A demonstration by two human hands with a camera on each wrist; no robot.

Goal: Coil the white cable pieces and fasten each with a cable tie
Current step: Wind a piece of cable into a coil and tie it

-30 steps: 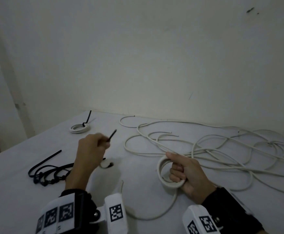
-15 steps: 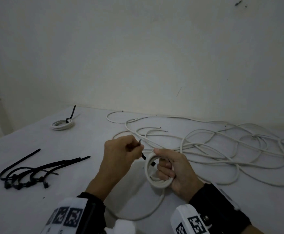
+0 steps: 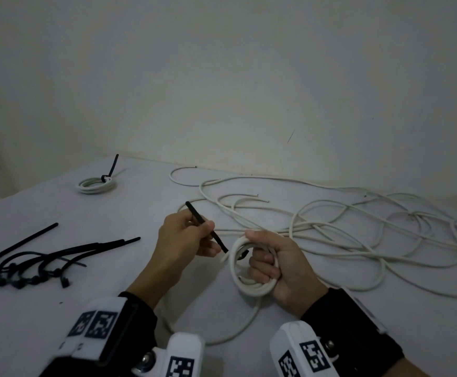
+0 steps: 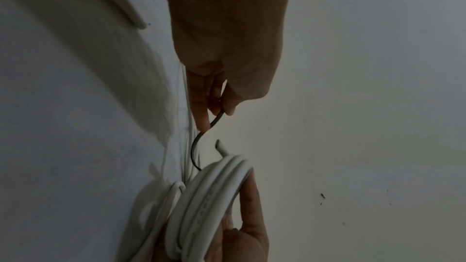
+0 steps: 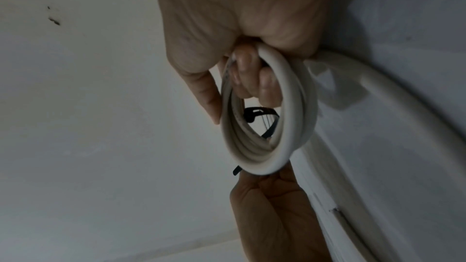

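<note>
My right hand (image 3: 272, 263) grips a small upright coil of white cable (image 3: 239, 278), with the fingers curled through its ring (image 5: 264, 127). My left hand (image 3: 186, 238) pinches a black cable tie (image 3: 207, 228) just left of the coil. The tie (image 4: 201, 138) curves down from my fingertips toward the coil's (image 4: 209, 202) inner side, and its black head (image 5: 252, 116) shows inside the ring. A loose tail of the coiled cable (image 3: 221, 336) trails on the table toward me.
Several spare black cable ties (image 3: 39, 259) lie in a bunch at the left. A finished coil with a black tie (image 3: 95, 183) sits at the far left by the wall. A tangle of loose white cable (image 3: 357, 227) covers the right of the white table (image 3: 58, 308).
My left hand brought the black tie from the left across to the coil, and the tie now reaches into the ring. The right hand kept holding the coil.
</note>
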